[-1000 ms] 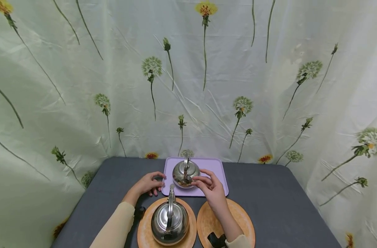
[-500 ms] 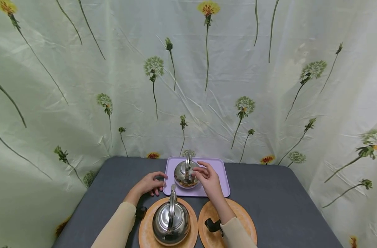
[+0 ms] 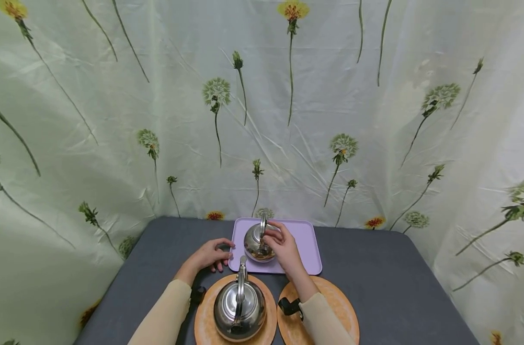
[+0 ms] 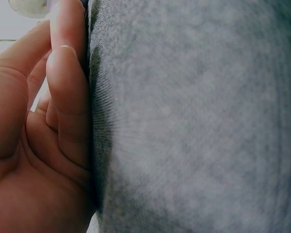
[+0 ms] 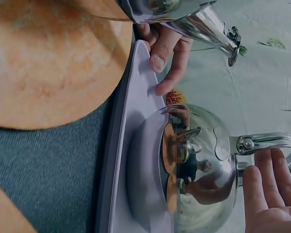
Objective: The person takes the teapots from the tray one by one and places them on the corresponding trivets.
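A small shiny metal kettle stands on a lilac tray at the back of the table. My right hand is at its upright handle; in the right wrist view, extended fingers reach under the handle beside the lid. Whether they touch the lid knob is hard to tell. My left hand rests on the table, its fingertips touching the tray's left edge, the fingers loosely bent. Nearer me, a larger metal kettle sits on a round orange board, its spout pointing toward the tray.
A second round orange board lies to the right, under my right forearm. The dark grey table extends on both sides. Behind it hangs a pale curtain with a dandelion print.
My right hand has moved from the small kettle's right side up and leftward to its handle. Both kettles stay where they stand, and my left hand keeps its place at the tray's edge.
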Motion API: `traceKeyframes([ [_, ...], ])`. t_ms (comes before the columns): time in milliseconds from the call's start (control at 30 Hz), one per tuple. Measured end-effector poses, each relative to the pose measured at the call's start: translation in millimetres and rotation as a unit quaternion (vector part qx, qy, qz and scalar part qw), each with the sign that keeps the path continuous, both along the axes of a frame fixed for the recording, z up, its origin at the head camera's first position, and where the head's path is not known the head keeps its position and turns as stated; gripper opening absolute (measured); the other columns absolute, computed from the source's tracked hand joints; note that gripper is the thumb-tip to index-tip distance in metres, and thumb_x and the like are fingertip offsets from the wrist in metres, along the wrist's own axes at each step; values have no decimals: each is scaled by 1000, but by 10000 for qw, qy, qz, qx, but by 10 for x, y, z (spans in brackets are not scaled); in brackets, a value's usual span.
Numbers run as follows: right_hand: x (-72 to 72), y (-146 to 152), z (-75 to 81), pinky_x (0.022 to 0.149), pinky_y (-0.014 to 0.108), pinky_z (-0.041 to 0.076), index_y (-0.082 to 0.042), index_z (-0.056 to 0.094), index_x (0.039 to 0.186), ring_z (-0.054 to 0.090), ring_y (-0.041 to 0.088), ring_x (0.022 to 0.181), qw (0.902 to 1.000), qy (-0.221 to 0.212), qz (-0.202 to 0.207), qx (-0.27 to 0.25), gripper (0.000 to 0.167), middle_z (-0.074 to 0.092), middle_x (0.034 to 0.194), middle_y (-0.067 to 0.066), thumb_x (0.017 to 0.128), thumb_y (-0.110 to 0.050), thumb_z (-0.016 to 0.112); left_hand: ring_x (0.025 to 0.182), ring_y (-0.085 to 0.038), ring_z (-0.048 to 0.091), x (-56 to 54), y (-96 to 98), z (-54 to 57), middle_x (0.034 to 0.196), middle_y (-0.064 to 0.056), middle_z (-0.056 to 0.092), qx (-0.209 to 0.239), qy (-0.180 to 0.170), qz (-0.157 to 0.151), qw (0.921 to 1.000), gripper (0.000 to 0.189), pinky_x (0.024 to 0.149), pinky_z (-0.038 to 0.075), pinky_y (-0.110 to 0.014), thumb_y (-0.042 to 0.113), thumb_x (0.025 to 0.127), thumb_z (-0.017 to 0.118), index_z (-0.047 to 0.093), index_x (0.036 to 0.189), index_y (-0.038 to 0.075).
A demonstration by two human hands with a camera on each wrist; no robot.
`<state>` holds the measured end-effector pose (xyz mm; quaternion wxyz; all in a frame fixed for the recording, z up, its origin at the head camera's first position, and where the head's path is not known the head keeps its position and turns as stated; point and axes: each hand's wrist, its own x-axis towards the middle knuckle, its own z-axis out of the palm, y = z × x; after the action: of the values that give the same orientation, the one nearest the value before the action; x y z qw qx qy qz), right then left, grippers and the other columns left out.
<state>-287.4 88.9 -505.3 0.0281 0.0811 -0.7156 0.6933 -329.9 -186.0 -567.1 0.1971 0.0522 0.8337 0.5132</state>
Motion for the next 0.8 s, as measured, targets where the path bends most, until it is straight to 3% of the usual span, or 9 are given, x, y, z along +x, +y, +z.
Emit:
traceKeyframes([
  [167,-53,-22,12,93,21,56,-6,57,147,72,30,120,9999,64,67,-119,47,70,132,28,102,-2,68,50,-10,62,-18,24,29,73,-1,69,21,88,-19,10000,36,45,47,-25,20,100,73,66,135,14],
  [367,-58,-43,38,89,19,57,-5,57,147,72,38,122,9990,-6,239,-366,48,70,131,29,101,2,66,50,-11,62,-5,30,49,72,-2,69,-37,53,-6,10000,36,45,47,-26,20,100,73,66,135,14],
  [800,-82,-86,34,97,29,60,-8,55,150,75,34,118,9975,-13,537,-466,49,70,134,27,103,3,62,49,-10,62,2,16,-1,72,-1,69,-53,4,6,10000,36,45,48,-25,19,99,74,66,134,15],
])
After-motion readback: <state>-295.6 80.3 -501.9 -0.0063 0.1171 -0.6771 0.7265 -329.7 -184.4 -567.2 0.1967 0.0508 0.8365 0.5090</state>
